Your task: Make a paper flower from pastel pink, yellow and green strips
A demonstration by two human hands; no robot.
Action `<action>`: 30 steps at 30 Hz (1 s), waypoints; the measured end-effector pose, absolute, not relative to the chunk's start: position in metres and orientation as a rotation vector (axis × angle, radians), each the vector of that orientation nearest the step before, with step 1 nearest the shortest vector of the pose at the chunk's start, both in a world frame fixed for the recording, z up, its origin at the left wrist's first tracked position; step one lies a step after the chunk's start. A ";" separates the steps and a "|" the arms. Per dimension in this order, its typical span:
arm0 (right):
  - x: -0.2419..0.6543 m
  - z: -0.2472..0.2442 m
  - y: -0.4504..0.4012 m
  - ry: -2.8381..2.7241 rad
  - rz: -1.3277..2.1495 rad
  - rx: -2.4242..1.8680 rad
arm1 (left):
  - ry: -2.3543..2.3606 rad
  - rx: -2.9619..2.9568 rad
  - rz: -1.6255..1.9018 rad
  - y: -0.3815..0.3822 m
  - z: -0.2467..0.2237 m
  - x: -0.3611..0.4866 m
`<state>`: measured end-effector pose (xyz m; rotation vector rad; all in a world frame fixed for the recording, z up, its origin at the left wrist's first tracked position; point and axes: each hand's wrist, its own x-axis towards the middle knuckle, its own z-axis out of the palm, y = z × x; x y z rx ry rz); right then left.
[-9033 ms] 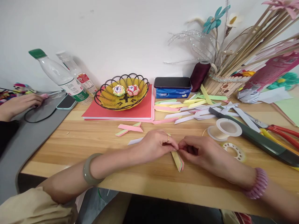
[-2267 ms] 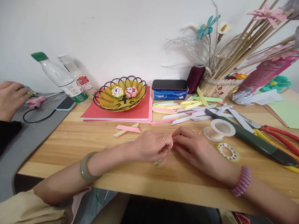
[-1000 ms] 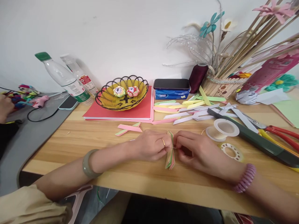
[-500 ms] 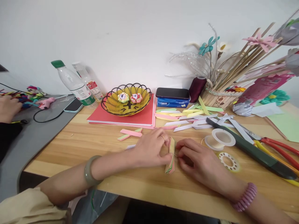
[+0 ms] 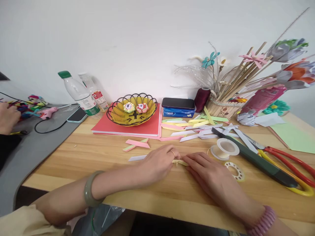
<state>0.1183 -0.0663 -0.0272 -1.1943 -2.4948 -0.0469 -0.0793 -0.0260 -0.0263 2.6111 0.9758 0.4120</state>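
Observation:
Between my hands, a small bundle of folded paper strips [image 5: 179, 162] lies sideways just above the wooden table, a bit of thread at its middle. My left hand [image 5: 158, 164], with a ring, pinches its left end. The right end is under the closed fingers of my right hand [image 5: 209, 172]. A thread spool [image 5: 224, 149] and a flat white ring with holes [image 5: 234, 171] are to the right of my right hand. Crossed pink and green strips [image 5: 136, 143] and a white strip [image 5: 137, 158] lie beyond my left forearm.
Behind are a yellow basket [image 5: 118, 116] with two paper flowers, a blue pack [image 5: 178, 112] under a black phone, and loose paper strips [image 5: 197, 126]. Scissors [image 5: 287, 160] and a dark green tool [image 5: 256, 159] lie right. Bottles [image 5: 81, 96] and another person's hand [image 5: 8, 118] are left.
The bundle has turned from upright to lying sideways. My left hand has curled in around its left end, and my right hand has flattened over its right end. The view has shifted slightly.

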 end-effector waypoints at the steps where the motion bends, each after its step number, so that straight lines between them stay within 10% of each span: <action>1: 0.119 -0.029 -0.067 -2.502 -0.031 -1.198 | 0.968 2.642 0.428 -0.026 -0.029 -0.080; 11: 0.126 -0.035 -0.067 -2.665 -0.184 -1.121 | 0.964 3.248 0.197 -0.030 -0.047 -0.085; 22: 0.119 -0.021 -0.069 -2.460 -0.184 -1.200 | 0.894 2.980 0.740 -0.032 -0.040 -0.084; 30: 0.129 -0.009 -0.070 -2.563 -0.471 -0.961 | 0.948 2.149 0.419 -0.033 0.001 -0.077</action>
